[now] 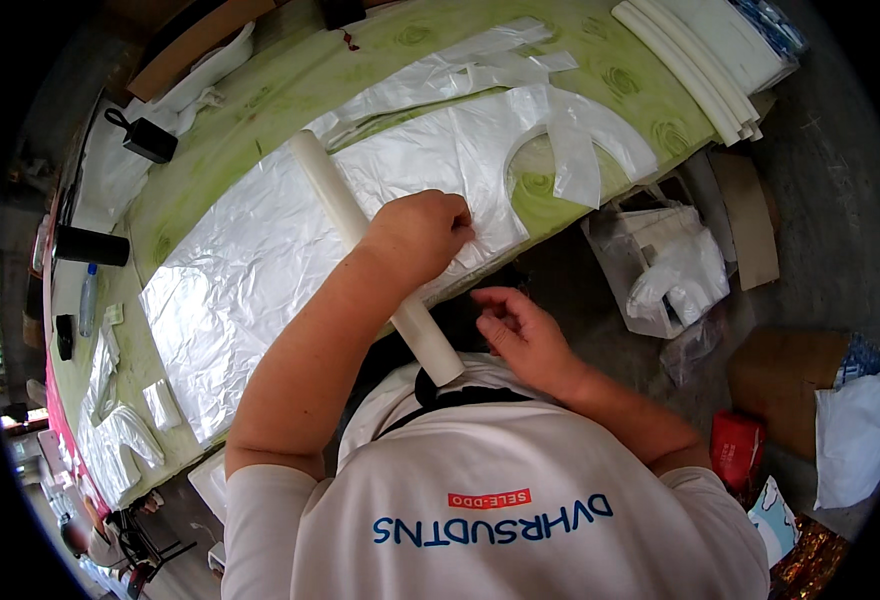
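A thin, shiny white plastic apron lies spread and creased over the table, its curved neck loop to the right. Across it rests a white tube, slanting from the far side to past the near edge, close to my waist. My left hand is over the apron, just right of the tube, with its forearm crossing above the tube. Its fingers are curled together low over the film; what they pinch, if anything, is hidden. Off the table's near edge, my right hand hangs with thumb and fingers apart, nothing visible between them.
A green patterned cloth covers the table. More white tubes lie at the far right. Black cylinder, black box and bottle stand left. A bin with plastic and a cardboard box are on the right floor.
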Demonstrator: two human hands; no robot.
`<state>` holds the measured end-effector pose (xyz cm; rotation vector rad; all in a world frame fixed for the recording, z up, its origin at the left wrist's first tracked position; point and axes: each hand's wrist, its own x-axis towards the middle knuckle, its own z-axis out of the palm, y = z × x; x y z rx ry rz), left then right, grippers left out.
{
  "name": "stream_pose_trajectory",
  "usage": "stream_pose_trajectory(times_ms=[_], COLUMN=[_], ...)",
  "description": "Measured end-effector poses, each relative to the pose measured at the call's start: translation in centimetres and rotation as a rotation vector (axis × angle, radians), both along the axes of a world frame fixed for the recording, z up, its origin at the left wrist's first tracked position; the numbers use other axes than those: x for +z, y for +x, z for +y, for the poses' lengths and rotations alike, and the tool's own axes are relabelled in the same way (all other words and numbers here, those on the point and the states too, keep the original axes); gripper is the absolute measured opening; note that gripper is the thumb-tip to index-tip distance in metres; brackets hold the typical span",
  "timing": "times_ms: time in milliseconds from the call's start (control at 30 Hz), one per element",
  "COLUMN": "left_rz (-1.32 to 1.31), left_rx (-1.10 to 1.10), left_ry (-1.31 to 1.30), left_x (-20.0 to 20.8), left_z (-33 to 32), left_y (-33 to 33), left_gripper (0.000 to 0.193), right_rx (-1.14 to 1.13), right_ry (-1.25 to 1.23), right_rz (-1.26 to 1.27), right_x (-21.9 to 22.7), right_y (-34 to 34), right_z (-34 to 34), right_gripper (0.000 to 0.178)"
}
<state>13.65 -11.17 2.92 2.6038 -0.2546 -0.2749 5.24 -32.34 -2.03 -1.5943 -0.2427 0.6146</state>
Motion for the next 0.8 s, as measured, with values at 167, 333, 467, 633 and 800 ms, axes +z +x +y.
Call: stream_pose_trajectory(times_ms=[167,333,467,633,800], left_rz=[0.156,0.066,0.123,0.078,-0.096], left_rx=[0.160,0.241,0.284,0.316,0.578], left_ry=[-0.102,-0.275,-0.304,-0.272,-0.607], left_x=[1.6,2.2,3.2,3.9,3.1], left_z=[0.2,1.6,1.9,1.5,2.0], left_y=[-0.1,-1.2,-1.3,-1.5,1.7], left_gripper=[0.024,0.023,0.023,0.031,0.056], right_rx=[-0.093,-0.056,-0.043,-0.232,-0.108], right_ry=[-0.013,-0.120,-0.506,-0.721,-0.524], right_rz=[-0.250,-1.036,-1.079,-1.124,-1.311], right_x=[-0.4,2.8,1.6,0.7,0.6], right_y=[0.3,4.7,11.0,17.3,16.9], right_z=[-1.2,0.0,3.1,6.0,5.9], right_gripper=[0.027,0.028,0.033,0.059,0.071])
